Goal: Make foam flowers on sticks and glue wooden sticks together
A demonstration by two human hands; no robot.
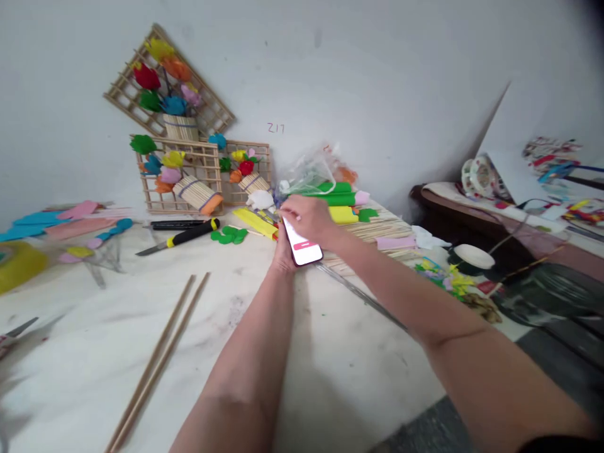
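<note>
My left hand (283, 251) is closed around a smartphone (306, 253), holding it tilted above the table with its lit screen towards me. The screen is mostly white with a red bar near its lower part. Over the upper end of the phone is my right hand (309, 217), its fingers curled in and a fingertip at the screen. It covers the top of the display, and I see nothing held in it. Just behind the hands lie yellow paper strips (255, 221) and rolls of green paper (335, 194).
Stick lattices with paper flowers (182, 179) lean on the wall at the left. A black-and-yellow craft knife (193, 236), green paper discs (229, 235) and two long sticks (158, 358) lie to the left. Thin sticks (377, 229) and a glass jar (550, 292) are at right.
</note>
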